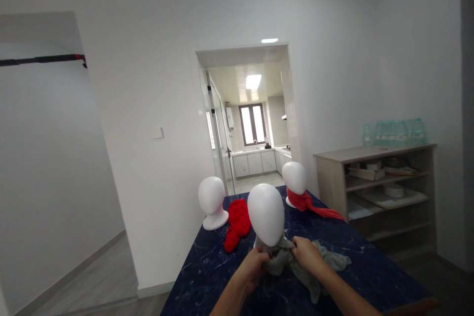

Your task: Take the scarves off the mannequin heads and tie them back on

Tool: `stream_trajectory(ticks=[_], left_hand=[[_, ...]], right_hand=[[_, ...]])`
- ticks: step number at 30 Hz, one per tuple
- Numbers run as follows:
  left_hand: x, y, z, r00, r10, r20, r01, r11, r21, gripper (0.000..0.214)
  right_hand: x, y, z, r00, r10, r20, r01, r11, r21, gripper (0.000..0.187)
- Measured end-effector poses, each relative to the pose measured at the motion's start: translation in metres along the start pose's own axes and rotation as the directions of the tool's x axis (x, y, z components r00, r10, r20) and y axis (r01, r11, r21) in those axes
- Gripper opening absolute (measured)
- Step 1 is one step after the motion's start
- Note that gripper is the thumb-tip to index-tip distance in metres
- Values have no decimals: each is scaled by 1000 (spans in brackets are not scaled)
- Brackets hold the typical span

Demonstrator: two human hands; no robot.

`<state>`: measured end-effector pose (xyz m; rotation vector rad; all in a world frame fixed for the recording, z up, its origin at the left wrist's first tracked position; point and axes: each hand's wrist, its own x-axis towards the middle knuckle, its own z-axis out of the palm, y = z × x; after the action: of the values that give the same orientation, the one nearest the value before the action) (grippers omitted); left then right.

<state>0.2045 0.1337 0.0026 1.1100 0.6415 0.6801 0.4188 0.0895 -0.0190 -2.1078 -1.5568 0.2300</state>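
A white mannequin head (265, 213) stands at the near middle of the table, and a thin grey scarf (304, 277) is around its neck. My left hand (254, 267) is closed on the scarf just below the chin, at the left. On the right side of the neck, my right hand (306, 253) grips the scarf too. One end of the grey fabric spreads to the right on the tabletop, while another hangs toward me. Both hands' fingertips are partly hidden by cloth.
The table (200, 276) has a dark blue marbled top. A bare white mannequin head (212, 196) stands left, beside a crumpled red cloth (239, 222). Farther right, another mannequin head (294, 177) wears a red scarf (301, 201). A shelf unit (329, 177) with bottles (402, 132) stands at the right.
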Motion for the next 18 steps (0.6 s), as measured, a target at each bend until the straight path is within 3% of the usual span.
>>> stream_trajectory(ticks=[3, 6, 9, 13, 18], left_hand=[[-1, -12, -4, 998, 48, -44, -55, 983, -175, 41], [-6, -12, -8, 997, -11, -76, -11, 959, -285, 34], [-14, -2, -16, 988, -81, -129, 67, 992, -107, 14], [-23, 13, -31, 988, -98, -116, 115, 982, 152, 10], [-26, 27, -50, 980, 97, -176, 5, 864, 503, 28]], right_hand=[[0, 0, 0, 1000, 13, -1, -13, 1000, -2, 22], [0, -1, 0, 1000, 22, 4, -22, 1000, -9, 21], [-1, -1, -1, 1000, 20, 6, -20, 1000, -15, 22], [-1, -2, -1, 1000, 19, 4, -19, 999, -26, 23], [-1, -3, -2, 1000, 18, 9, -18, 1000, -25, 23]])
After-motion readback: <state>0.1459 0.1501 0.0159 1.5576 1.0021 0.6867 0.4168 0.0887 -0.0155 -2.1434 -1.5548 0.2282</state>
